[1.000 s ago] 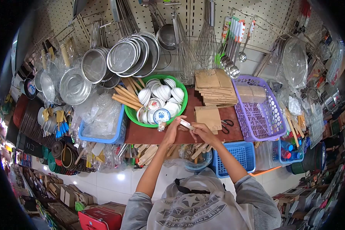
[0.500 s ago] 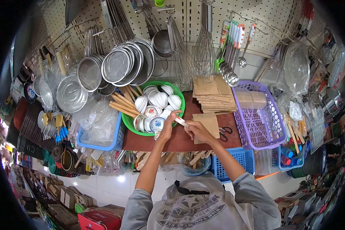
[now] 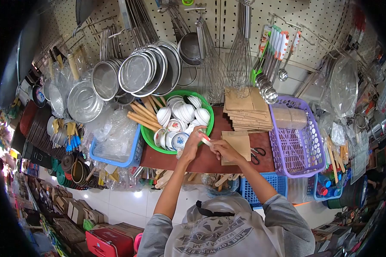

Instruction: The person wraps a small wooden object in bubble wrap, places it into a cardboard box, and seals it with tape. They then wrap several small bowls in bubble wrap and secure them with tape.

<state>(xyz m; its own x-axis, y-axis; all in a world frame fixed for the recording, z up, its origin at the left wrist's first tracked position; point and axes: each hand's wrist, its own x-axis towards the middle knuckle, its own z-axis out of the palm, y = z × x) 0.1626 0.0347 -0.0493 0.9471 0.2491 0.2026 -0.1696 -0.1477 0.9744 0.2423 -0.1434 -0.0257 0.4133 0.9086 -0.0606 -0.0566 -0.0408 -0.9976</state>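
Observation:
My left hand (image 3: 191, 144) and my right hand (image 3: 221, 148) meet over the brown shelf top (image 3: 201, 160), both gripping a small white stick-like object with a red end (image 3: 204, 138). My left fingers pinch its upper end, and my right hand holds the lower end. Just left of my hands stands a green basin (image 3: 152, 138) full of small white bowls and wooden sticks. A brown paper bag (image 3: 240, 143) lies right of my right hand, with black scissors (image 3: 256, 155) beside it.
A stack of brown paper bags (image 3: 246, 109) sits behind, next to a purple basket (image 3: 298, 141). A blue basket (image 3: 116, 147) with plastic bags is at left. Strainers, whisks and ladles hang on the pegboard (image 3: 227, 25). Blue crates (image 3: 266, 188) stand below.
My hands stay joined on the white object and have shifted slightly along the shelf; the view has drifted a little. My left hand no longer shows the small item seen below it a second ago.

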